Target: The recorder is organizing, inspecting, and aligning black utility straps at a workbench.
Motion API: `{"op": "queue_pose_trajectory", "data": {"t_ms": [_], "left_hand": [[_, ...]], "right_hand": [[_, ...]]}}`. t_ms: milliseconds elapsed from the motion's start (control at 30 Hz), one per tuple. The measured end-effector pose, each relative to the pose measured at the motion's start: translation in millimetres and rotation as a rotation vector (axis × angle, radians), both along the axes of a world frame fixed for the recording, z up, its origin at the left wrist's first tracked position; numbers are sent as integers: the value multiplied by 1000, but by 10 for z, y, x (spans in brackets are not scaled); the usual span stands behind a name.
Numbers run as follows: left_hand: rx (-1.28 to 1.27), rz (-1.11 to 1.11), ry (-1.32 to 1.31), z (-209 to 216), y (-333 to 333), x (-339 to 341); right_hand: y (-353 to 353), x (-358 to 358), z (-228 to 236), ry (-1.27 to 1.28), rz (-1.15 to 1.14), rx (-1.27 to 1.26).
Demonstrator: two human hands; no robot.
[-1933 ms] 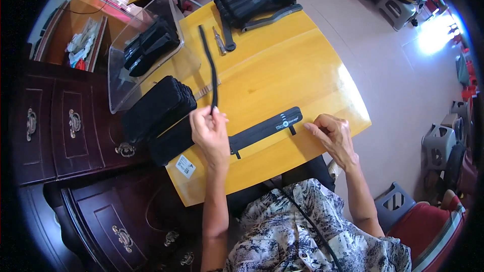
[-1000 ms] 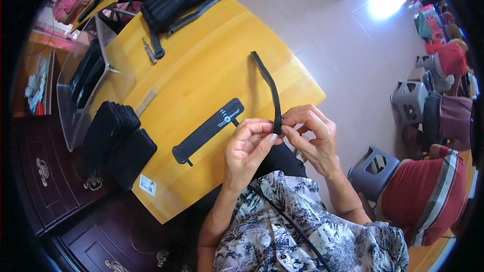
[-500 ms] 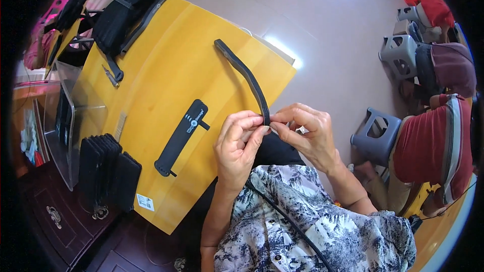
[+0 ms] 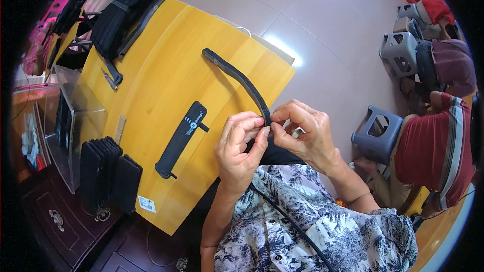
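Near the frame's middle, the left hand (image 4: 238,147) and right hand (image 4: 310,132) pinch the bottom end of the long black strap (image 4: 244,78), which bends toward the upper left.

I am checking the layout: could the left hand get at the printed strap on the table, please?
Probably yes: the printed strap lies uncovered near the left hand, though its grip is on the strip.
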State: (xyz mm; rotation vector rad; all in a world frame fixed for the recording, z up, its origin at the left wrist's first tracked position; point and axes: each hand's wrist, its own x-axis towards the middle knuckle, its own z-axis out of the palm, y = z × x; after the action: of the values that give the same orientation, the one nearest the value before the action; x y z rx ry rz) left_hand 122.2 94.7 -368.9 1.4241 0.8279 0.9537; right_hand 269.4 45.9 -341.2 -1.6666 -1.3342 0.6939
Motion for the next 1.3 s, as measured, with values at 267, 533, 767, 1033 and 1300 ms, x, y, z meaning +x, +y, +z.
{"op": "queue_pose_trajectory", "data": {"t_ms": [267,533,767,1033,1300], "left_hand": [[140,37,99,-89,4,12],[-184,11,-142,-132,11,-1],[-190,-64,-259,-141,100,-63],[-77,-10,-155,-175,91,-19],[-487,-13,-464,-93,109,-43]], "right_hand": [[84,-34,-106,50,-42,-26],[145,-13,-112,607,-85,-287],[126,-2,-86,115,75,-19],[187,-46,-181,11,57,43],[219,28,-16,726,35,-218]]}}
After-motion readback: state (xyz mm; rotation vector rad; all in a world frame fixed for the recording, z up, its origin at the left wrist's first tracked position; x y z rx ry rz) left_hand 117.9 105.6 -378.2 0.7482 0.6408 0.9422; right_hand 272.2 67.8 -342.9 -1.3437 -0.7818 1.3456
